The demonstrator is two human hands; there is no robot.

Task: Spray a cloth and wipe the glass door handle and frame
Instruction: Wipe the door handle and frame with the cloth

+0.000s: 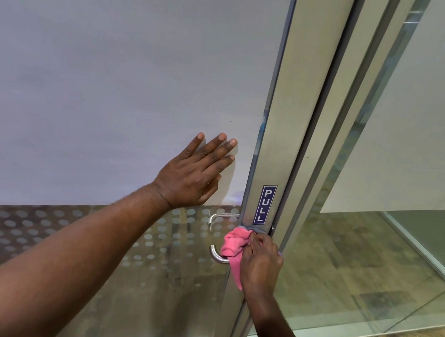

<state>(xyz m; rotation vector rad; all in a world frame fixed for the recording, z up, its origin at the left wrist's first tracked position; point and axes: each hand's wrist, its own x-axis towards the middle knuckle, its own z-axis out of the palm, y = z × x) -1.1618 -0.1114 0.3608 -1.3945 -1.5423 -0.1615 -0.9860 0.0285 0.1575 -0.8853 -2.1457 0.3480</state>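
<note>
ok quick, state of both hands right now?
Left hand: open, fingers straight, flat against the frosted glass door panel.
Right hand: closed on the pink cloth, pressing it at the curved metal door handle.

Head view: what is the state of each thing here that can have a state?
Curved metal door handle: partly covered by the pink cloth.
Pink cloth: bunched, gripped by the right hand, pressed at the handle's base.
Left hand: open, flat on the frosted glass pane.
Blue PULL sticker: stuck on the aluminium frame.
</note>
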